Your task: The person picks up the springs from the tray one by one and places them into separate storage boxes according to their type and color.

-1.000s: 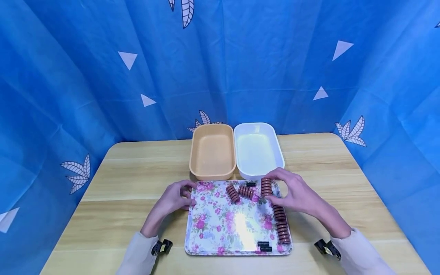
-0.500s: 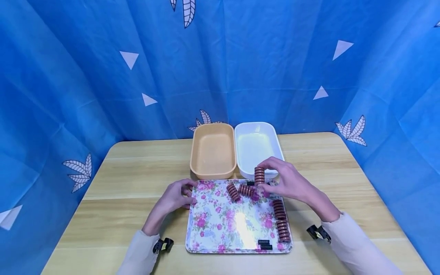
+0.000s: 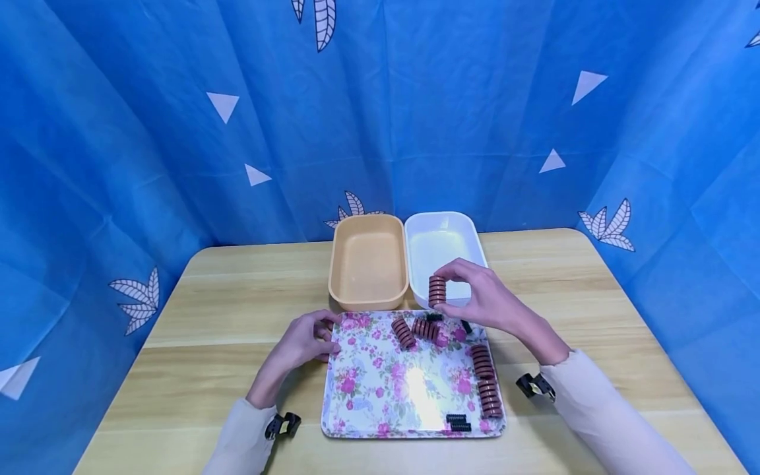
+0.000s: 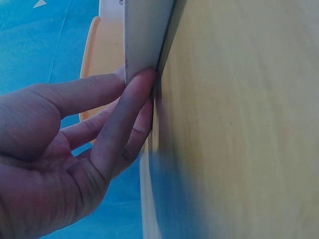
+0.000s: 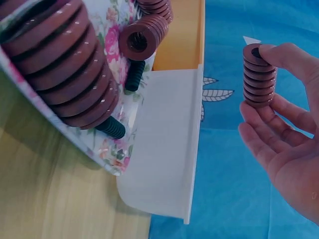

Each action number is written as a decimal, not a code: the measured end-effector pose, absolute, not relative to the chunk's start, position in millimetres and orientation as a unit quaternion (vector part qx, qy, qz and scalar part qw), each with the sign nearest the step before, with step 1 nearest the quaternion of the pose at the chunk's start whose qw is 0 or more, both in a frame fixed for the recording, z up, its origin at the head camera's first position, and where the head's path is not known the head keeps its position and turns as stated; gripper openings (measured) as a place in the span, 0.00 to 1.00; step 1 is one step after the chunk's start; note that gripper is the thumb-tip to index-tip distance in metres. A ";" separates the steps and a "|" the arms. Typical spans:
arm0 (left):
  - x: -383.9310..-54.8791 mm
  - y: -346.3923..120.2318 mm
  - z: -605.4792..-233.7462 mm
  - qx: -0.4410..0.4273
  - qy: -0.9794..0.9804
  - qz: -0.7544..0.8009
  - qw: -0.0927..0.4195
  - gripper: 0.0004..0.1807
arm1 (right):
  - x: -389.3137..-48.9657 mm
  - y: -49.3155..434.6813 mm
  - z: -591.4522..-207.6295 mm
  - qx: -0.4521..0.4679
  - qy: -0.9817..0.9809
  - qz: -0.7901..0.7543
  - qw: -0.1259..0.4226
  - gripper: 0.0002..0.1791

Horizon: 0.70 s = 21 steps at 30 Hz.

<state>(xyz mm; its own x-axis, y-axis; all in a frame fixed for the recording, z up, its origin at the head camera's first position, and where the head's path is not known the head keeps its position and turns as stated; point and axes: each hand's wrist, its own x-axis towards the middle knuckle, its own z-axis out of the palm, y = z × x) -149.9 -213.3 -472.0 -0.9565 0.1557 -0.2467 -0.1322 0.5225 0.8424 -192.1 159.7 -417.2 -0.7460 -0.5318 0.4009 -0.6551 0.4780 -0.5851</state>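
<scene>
My right hand [image 3: 483,300] pinches a thick reddish-brown coil spring [image 3: 437,290] by its two ends, thumb on one and fingers on the other. The right wrist view shows this held spring [image 5: 259,75] apart from the tray, and from the head it overlaps the near end of the white bin [image 3: 445,241]. My left hand [image 3: 305,340] grips the left edge of a floral tray [image 3: 380,402], its fingers around the rim [image 4: 144,40]. Two brown springs [image 3: 403,333] lie at the tray's back, and two more [image 3: 482,362] line its right side.
Small black springs lie on the tray: a pair [image 3: 458,423] at the front right, one [image 3: 434,317] at the back and one [image 3: 466,326] under the right hand. Beside the white bin stands an orange bin [image 3: 368,260]. A blue curtain [image 3: 475,132] hangs behind the wooden table [image 3: 255,284].
My right hand has lifted the brown spring from the tray's back right corner and carried it back and left to the white bin's near end. My left hand stays at the tray edge.
</scene>
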 end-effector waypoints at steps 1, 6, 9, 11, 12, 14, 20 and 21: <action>-149.6 -213.7 -472.3 0.007 0.860 0.489 0.149 0.25 | -193.1 158.5 -416.9 0.347 -0.855 0.376 0.082 0.27; -148.6 -216.0 -474.0 0.006 0.859 0.490 0.148 0.25 | -199.4 150.5 -415.8 0.348 -0.854 0.378 0.085 0.27; -148.7 -217.0 -473.6 0.012 0.861 0.488 0.143 0.25 | -204.0 145.8 -413.8 0.346 -0.854 0.377 0.089 0.27; -149.0 -217.3 -473.3 0.017 0.863 0.486 0.140 0.25 | -207.1 143.2 -412.3 0.344 -0.854 0.379 0.087 0.27; -149.1 -217.4 -473.3 0.018 0.862 0.486 0.140 0.25 | -208.7 142.0 -411.5 0.343 -0.855 0.380 0.085 0.27; -149.4 -217.0 -473.4 0.017 0.862 0.487 0.140 0.25 | -211.6 140.2 -410.1 0.341 -0.856 0.382 0.079 0.27; -150.2 -214.7 -474.7 0.009 0.861 0.489 0.142 0.25 | -220.6 138.3 -409.0 0.334 -0.862 0.375 0.068 0.27; -150.3 -214.3 -474.6 0.009 0.861 0.489 0.143 0.25 | -222.3 138.5 -408.8 0.333 -0.863 0.374 0.068 0.27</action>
<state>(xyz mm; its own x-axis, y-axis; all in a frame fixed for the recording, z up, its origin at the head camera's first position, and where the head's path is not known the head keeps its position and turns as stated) -150.3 -214.3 -474.6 -0.9591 0.1553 -0.2368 -0.1237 0.5225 0.8436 -222.3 138.5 -408.8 -0.7694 -0.5236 0.3660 -0.6250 0.4986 -0.6006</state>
